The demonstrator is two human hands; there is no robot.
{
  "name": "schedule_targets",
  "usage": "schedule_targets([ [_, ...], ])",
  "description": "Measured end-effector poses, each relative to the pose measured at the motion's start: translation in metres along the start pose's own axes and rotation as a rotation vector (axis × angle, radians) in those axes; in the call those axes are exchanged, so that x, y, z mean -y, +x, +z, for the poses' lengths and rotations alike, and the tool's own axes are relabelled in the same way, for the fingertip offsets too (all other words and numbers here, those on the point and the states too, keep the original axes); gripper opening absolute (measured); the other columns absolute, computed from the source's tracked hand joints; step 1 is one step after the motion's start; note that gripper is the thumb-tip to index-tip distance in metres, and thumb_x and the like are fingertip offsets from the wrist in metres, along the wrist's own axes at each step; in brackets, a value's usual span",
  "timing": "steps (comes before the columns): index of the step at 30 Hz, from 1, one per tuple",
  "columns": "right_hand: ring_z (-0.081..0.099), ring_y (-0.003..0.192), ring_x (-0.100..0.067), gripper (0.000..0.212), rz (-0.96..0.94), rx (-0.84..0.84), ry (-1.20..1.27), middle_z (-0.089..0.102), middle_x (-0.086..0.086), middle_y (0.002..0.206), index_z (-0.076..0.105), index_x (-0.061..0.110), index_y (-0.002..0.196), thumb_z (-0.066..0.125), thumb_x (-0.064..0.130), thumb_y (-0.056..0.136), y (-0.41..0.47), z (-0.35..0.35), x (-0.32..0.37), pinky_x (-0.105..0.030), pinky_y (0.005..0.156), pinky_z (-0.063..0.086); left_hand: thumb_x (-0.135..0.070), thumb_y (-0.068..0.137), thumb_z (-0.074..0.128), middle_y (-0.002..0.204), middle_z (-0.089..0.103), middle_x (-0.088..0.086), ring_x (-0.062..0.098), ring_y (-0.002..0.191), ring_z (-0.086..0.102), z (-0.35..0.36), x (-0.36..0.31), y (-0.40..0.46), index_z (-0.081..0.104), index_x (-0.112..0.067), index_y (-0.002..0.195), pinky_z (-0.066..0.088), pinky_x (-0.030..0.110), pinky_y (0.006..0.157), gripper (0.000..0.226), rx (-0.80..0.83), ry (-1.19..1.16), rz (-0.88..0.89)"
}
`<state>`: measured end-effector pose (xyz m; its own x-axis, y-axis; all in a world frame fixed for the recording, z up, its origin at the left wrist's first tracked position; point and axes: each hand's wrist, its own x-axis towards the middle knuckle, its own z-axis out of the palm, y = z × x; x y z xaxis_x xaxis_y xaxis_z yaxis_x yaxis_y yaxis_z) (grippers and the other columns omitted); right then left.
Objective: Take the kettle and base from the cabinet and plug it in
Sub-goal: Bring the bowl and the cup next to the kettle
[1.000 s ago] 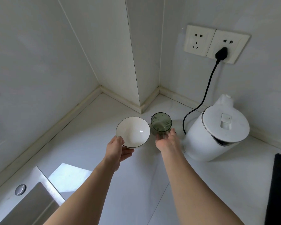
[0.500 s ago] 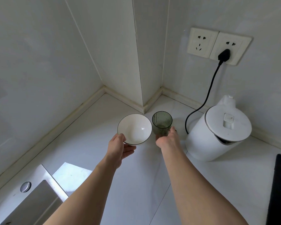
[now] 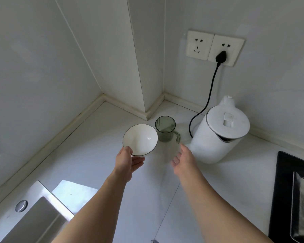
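A white kettle [image 3: 216, 137] stands on the white counter [image 3: 218, 181] at the right, near the wall. Its black cord [image 3: 211, 88] runs up to a black plug [image 3: 220, 57] seated in the right wall socket [image 3: 225, 50]. The base under the kettle is hidden. My left hand [image 3: 127, 162] holds a white bowl [image 3: 140, 139] by its near rim. My right hand [image 3: 182, 159] hovers open just in front of a green glass mug [image 3: 165, 128], apart from it and left of the kettle.
A steel sink [image 3: 33, 220] with a round button sits at the lower left. A black cooktop [image 3: 291, 199] with a tray lies at the right edge. A wall pillar [image 3: 144, 67] juts out behind the bowl and mug. A second socket [image 3: 198, 44] is free.
My right hand has let go of the green mug and drawn back toward me, fingers spread. The mug now stands on the counter. The left hand still holds the bowl.
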<state>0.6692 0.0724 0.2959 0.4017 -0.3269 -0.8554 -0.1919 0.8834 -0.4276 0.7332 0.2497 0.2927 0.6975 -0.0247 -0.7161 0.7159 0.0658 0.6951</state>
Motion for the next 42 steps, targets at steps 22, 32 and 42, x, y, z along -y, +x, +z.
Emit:
schedule_targets([
  [22, 0.036, 0.130, -0.040, 0.052, -0.171, -0.082, -0.378, 0.034, -0.026, 0.143, 0.037, -0.011, 0.131, 0.055, 0.018, 0.091, 0.001, -0.024, -0.017, -0.052, 0.111, 0.030, -0.011, 0.082, 0.036, 0.109, 0.063, 0.018, 0.034, 0.077, 0.069, 0.016, 0.044, 0.003, 0.053, -0.021, 0.127, 0.057, 0.046, 0.086, 0.048, -0.006, -0.063, -0.051],
  [32, 0.045, 0.128, -0.036, 0.032, -0.160, -0.075, -0.388, 0.048, -0.021, 0.137, 0.051, -0.008, 0.106, 0.055, 0.020, 0.092, 0.006, -0.025, -0.019, -0.044, 0.103, 0.040, -0.014, 0.085, 0.037, 0.115, 0.063, 0.023, 0.033, 0.084, 0.067, 0.016, 0.039, -0.001, 0.047, -0.017, 0.130, 0.057, 0.039, 0.083, 0.046, 0.000, -0.024, -0.097],
  [42, 0.049, 0.116, -0.047, 0.047, -0.180, -0.093, -0.365, 0.052, -0.029, 0.126, 0.047, -0.008, 0.127, 0.056, 0.019, 0.090, -0.020, -0.062, -0.001, -0.031, 0.076, 0.041, -0.049, 0.087, 0.029, 0.144, 0.041, 0.012, 0.037, 0.128, 0.037, 0.039, 0.026, -0.039, 0.024, -0.020, 0.149, 0.032, 0.051, 0.105, 0.069, -0.519, 0.169, 0.060],
])
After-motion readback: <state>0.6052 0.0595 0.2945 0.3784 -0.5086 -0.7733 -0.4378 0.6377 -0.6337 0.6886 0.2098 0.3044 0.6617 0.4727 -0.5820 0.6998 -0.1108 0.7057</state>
